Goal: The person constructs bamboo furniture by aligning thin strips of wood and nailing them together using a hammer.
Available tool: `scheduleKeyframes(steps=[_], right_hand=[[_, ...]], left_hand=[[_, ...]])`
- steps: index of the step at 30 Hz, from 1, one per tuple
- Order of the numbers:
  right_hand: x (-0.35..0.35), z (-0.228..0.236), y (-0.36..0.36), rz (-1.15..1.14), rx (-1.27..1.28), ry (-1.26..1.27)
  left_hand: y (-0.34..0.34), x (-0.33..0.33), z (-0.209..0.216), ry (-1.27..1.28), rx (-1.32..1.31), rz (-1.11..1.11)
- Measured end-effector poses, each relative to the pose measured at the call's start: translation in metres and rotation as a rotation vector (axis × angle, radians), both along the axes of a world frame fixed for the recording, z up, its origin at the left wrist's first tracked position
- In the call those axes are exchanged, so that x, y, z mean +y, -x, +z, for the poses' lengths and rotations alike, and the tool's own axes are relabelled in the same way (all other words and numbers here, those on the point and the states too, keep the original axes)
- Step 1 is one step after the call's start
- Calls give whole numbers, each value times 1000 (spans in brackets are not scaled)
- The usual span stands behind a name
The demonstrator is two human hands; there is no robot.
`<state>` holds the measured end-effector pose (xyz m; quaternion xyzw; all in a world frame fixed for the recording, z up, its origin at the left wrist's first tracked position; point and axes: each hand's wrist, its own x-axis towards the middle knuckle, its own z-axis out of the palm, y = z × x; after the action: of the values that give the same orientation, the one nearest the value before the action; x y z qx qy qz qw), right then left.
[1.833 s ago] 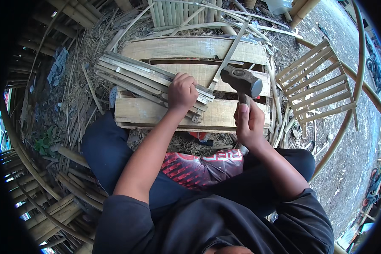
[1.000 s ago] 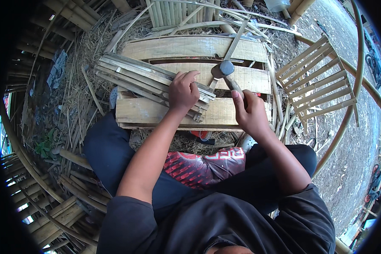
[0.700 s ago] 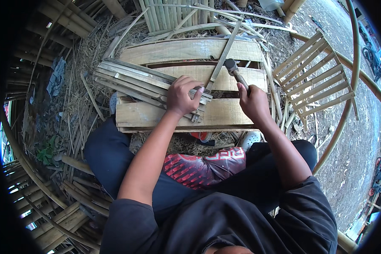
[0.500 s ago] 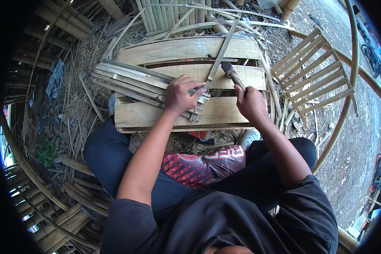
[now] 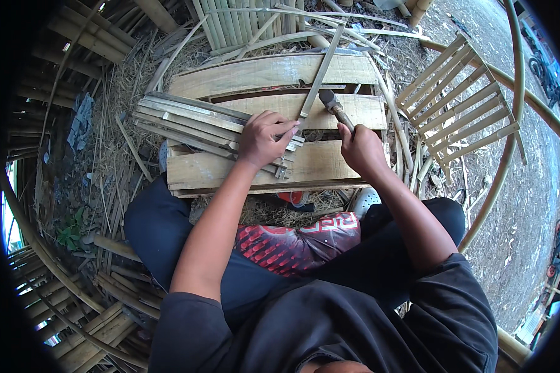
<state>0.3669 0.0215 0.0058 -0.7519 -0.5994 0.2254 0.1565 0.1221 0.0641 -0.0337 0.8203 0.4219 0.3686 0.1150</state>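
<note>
My right hand (image 5: 362,149) is closed round the wooden handle of a hammer (image 5: 330,99), its dark metal head raised over the boards to the right of my left hand. My left hand (image 5: 264,140) rests on a row of narrow bamboo slats (image 5: 199,123), thumb and fingers pinched together at the lower end of one long bamboo slat (image 5: 323,71) that slants away to the upper right. Whether a small piece such as a nail sits between the fingertips cannot be seen. Under the slats is a low wooden bench of planks (image 5: 230,169) with gaps between them.
A slatted bamboo panel (image 5: 460,102) leans at the right, by a bent bamboo pole (image 5: 519,81). Another bamboo panel (image 5: 249,28) stands beyond the bench. Strips and shavings litter the ground. A red item (image 5: 295,198) lies below the bench's near edge, between my legs.
The hammer head has shifted slightly left and nearer to the long slat. My left fingers have drawn together at its end. The whole view has shifted a little.
</note>
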Motion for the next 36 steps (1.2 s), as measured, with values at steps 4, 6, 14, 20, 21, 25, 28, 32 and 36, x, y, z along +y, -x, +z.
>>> scheduleKeyframes(steps=[4, 6, 14, 20, 21, 25, 28, 32, 36], right_hand=[[-2, -3, 1, 22, -28, -20], [-3, -3, 3, 44, -48, -21], [-5, -2, 6, 59, -64, -21], [-5, -2, 6, 64, -70, -50], [-5, -3, 5, 63, -70, -50], [-5, -1, 7, 67, -70, -36], [-6, -1, 6, 61, -68, -28], [-6, -1, 6, 72, -65, -33], [-6, -1, 7, 70, -68, -20]], left_hand=[[0, 0, 0, 25, -3, 10], [0, -1, 1, 18, 19, 5], [-2, -1, 2, 17, 100, 25], [-3, -2, 4, -10, 129, -9], [-3, -2, 5, -10, 129, -9], [0, -1, 5, 20, 135, -37], [0, -1, 8, 59, 137, -58], [-1, -2, 8, 58, 107, -51], [-3, 0, 5, 53, 103, -16]])
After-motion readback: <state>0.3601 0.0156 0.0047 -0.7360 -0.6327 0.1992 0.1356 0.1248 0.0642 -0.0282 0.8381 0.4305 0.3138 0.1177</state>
